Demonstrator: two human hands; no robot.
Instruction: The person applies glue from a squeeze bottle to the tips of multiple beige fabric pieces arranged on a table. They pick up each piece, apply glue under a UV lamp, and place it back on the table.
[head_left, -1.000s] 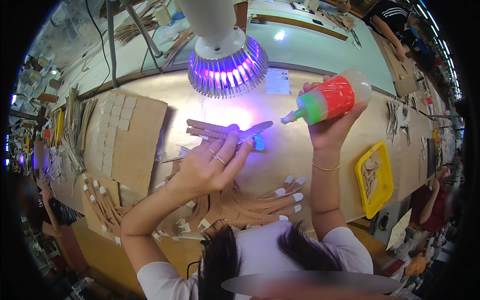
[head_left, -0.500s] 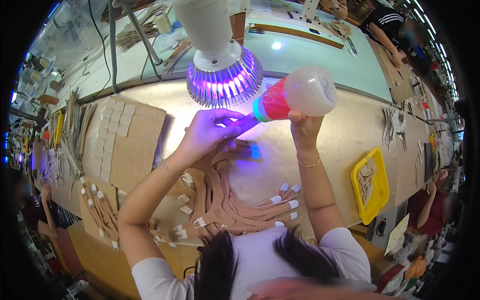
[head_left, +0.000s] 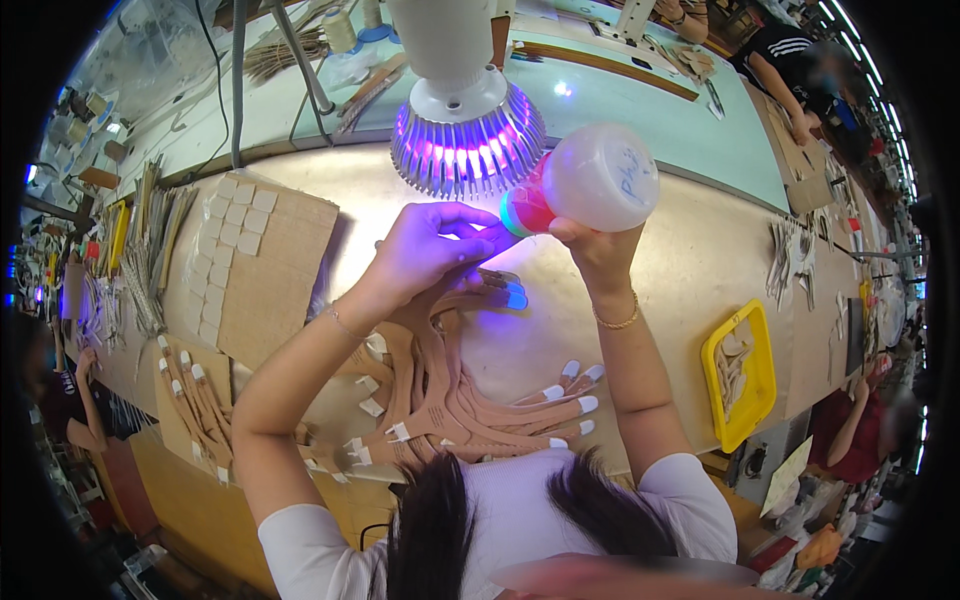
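Beneath the lit purple lamp (head_left: 468, 145), my left hand (head_left: 425, 255) pinches the end of a tan fabric strap (head_left: 504, 238). My right hand (head_left: 603, 258) is wrapped round a squeeze bottle (head_left: 605, 178) with a cloudy white body, red neck part and teal collar. The bottle is tipped, its collar end down and left at the strap's end; the nozzle tip cannot be made out. More tan straps (head_left: 435, 405) with white end tabs lie piled below my hands. A few strap ends lie under the purple light just below my left hand.
On the left lies a cardboard sheet (head_left: 275, 285) with rows of pale square pieces (head_left: 240, 215); more tabbed straps (head_left: 190, 400) are below it. A yellow basket (head_left: 765, 375) with tan pieces stands at right. Lamp stand poles rise at upper left. Other people sit around the edges.
The bottle has come left and up, closer beside the lamp, and its base is turned more toward view. My left hand still pinches the strap. The whole view has shifted slightly.
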